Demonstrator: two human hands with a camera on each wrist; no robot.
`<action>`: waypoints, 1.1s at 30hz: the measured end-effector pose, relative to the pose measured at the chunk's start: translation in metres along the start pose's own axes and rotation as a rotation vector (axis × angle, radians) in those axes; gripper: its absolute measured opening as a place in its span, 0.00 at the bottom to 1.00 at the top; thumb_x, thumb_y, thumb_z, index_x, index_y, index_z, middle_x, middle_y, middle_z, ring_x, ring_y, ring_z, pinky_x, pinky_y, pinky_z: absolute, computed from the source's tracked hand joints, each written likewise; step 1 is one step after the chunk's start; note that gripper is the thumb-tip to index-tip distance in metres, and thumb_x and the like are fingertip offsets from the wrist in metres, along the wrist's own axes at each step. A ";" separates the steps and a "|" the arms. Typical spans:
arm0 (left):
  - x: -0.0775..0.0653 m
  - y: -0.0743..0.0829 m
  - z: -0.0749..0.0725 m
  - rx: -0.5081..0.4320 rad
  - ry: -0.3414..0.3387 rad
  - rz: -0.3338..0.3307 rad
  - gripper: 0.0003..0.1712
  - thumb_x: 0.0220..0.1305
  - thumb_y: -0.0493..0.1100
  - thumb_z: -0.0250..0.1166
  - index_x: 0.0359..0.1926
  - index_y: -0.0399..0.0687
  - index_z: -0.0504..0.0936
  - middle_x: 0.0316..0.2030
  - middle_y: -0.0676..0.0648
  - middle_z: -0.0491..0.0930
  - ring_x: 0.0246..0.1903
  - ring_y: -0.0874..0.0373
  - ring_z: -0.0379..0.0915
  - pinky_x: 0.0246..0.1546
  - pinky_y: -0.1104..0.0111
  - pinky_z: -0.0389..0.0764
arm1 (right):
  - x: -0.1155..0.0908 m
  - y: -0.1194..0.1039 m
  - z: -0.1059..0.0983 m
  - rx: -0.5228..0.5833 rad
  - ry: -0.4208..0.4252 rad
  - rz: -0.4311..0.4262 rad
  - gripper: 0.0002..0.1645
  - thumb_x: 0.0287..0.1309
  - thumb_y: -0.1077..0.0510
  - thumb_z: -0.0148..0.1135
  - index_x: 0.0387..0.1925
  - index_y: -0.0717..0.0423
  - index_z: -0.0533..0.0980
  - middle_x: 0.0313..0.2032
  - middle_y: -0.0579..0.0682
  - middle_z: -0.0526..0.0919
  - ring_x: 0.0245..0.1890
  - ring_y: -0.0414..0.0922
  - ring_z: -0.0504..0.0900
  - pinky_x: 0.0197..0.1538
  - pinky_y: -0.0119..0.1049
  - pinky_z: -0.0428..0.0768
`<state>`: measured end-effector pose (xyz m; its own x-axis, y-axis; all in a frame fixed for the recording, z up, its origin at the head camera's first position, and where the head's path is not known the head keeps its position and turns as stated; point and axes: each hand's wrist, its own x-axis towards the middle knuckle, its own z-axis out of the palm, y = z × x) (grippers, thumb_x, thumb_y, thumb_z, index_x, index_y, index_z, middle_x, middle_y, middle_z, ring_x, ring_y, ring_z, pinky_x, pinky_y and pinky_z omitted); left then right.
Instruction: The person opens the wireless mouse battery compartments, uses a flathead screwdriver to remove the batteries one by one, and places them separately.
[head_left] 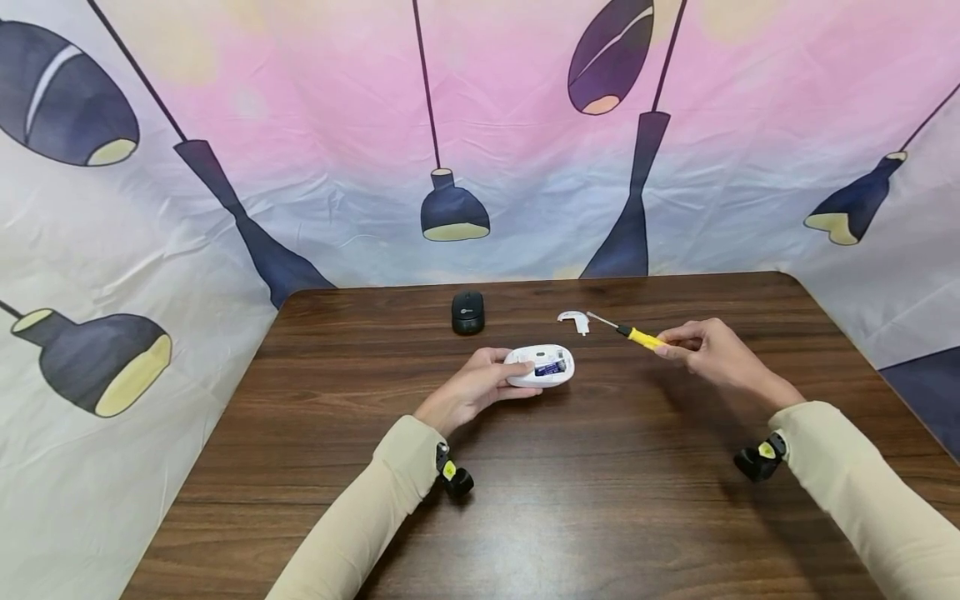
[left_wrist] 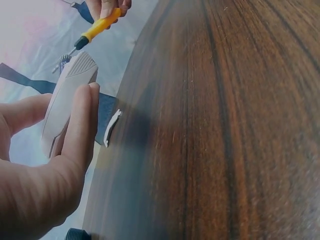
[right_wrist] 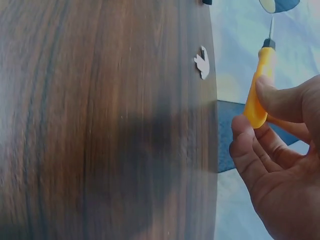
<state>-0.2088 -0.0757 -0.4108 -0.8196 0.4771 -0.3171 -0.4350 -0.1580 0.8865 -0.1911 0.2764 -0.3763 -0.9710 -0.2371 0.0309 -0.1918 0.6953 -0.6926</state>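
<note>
My left hand grips a white computer mouse with its underside turned up, thumb on that face and fingers beneath. A dark blue battery shows in the mouse's uncovered compartment. In the left wrist view the mouse stands edge-on between thumb and fingers. Between thumb and fingers of my right hand is a screwdriver with a yellow handle, its thin metal shaft pointing left. In the right wrist view the screwdriver points away from the palm. Its tip is apart from the mouse in the head view.
A white battery cover lies on the brown wooden table, just left of the screwdriver's tip. Farther left, a black mouse sits near the table's back edge. Behind the table hangs a cloth printed with lamps.
</note>
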 end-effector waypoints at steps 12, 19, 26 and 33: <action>-0.003 -0.001 -0.001 0.020 -0.009 0.001 0.23 0.72 0.30 0.61 0.64 0.25 0.70 0.55 0.30 0.77 0.48 0.45 0.82 0.57 0.53 0.83 | -0.001 0.012 -0.007 -0.109 0.082 0.011 0.13 0.66 0.59 0.67 0.44 0.66 0.85 0.37 0.59 0.87 0.23 0.44 0.69 0.22 0.32 0.67; -0.003 -0.001 0.000 0.003 -0.007 -0.004 0.24 0.72 0.30 0.60 0.65 0.25 0.68 0.56 0.30 0.76 0.48 0.45 0.82 0.56 0.55 0.84 | -0.001 0.020 -0.008 -0.126 0.108 0.060 0.15 0.67 0.58 0.66 0.44 0.69 0.84 0.37 0.62 0.87 0.25 0.46 0.74 0.22 0.33 0.72; -0.001 -0.002 0.000 -0.029 -0.014 0.000 0.25 0.72 0.28 0.59 0.67 0.25 0.66 0.57 0.30 0.74 0.49 0.45 0.81 0.54 0.57 0.85 | -0.002 0.026 -0.008 -0.086 0.085 0.133 0.17 0.67 0.59 0.63 0.47 0.72 0.81 0.36 0.62 0.87 0.27 0.49 0.83 0.22 0.36 0.81; -0.002 -0.001 0.001 -0.025 -0.018 0.000 0.26 0.71 0.28 0.60 0.68 0.28 0.67 0.57 0.30 0.75 0.48 0.44 0.82 0.55 0.56 0.85 | -0.004 0.028 -0.003 -0.064 0.102 0.199 0.17 0.65 0.59 0.66 0.43 0.74 0.80 0.29 0.57 0.86 0.23 0.49 0.86 0.24 0.41 0.87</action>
<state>-0.2059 -0.0758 -0.4109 -0.8128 0.4927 -0.3107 -0.4444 -0.1799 0.8776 -0.1932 0.2982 -0.3937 -0.9993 -0.0240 -0.0269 -0.0010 0.7638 -0.6454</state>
